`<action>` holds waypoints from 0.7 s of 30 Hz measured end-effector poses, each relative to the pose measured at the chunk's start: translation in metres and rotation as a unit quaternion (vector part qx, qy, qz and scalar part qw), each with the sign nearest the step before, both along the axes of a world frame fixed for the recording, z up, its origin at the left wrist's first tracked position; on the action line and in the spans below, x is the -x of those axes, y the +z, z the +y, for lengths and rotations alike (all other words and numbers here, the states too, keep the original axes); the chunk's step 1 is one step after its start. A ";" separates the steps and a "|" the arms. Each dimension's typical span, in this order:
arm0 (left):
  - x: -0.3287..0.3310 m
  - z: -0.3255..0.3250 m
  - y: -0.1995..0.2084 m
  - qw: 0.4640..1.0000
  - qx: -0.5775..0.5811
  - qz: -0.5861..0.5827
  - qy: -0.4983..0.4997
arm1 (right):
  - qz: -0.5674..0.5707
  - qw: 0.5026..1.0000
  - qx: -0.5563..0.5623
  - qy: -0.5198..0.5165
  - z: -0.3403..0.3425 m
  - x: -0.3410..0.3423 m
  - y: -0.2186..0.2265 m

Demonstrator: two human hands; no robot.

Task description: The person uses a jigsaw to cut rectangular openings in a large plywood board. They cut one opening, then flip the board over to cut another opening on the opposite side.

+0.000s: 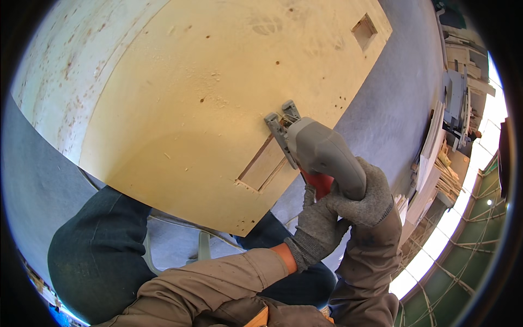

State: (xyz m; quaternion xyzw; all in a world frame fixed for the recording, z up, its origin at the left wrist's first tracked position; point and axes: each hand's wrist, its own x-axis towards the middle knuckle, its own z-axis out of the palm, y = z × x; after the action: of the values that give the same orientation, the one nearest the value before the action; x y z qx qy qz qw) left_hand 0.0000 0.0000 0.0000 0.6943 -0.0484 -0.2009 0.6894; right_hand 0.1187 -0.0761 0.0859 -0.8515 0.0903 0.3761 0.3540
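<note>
A grey jigsaw [321, 144] with a red lower part stands on a large plywood sheet [180, 120], its forked metal base at the upper end of a rectangular cutout [261, 166]. My right hand [376, 196], in a grey knit glove, is closed around the rear of the jigsaw's handle. My left hand [318, 229], gloved alike, is closed against the jigsaw's red underside, just below the right hand. Its fingertips are partly hidden by the tool. The blade cannot be made out. Sawdust and small chips lie around the cutout's lower edge and across the sheet.
A second, smaller cutout [364, 31] sits near the sheet's far right corner. Under its left side lies a paler, stained board [71, 82]. My bent knee [103, 245] is close to the near edge. Stacked boards and offcuts [430, 147] stand along the right over grey floor.
</note>
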 end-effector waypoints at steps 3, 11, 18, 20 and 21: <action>0.001 0.006 -0.001 1.000 0.012 0.010 -0.006 | 0.006 1.000 -0.012 -0.014 0.003 0.002 0.000; 0.011 0.010 0.004 0.998 0.016 -0.014 0.062 | -0.003 1.000 0.004 0.011 0.009 0.011 0.005; 0.014 0.023 0.011 0.999 0.022 -0.009 0.023 | -0.026 0.998 -0.010 -0.059 0.019 0.024 0.010; 0.014 0.028 0.012 0.998 0.045 -0.015 0.032 | -0.039 0.997 -0.016 -0.066 0.023 0.028 0.011; 0.015 0.030 0.012 0.998 0.050 -0.001 0.022 | -0.039 0.996 -0.018 -0.083 0.028 0.029 0.012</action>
State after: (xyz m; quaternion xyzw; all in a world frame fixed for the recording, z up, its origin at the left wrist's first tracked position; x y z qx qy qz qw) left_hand -0.0155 0.0303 0.0119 0.6598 -0.0437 -0.1821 0.7277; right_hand 0.0892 -0.0485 0.0975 -0.8486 0.1396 0.3132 0.4028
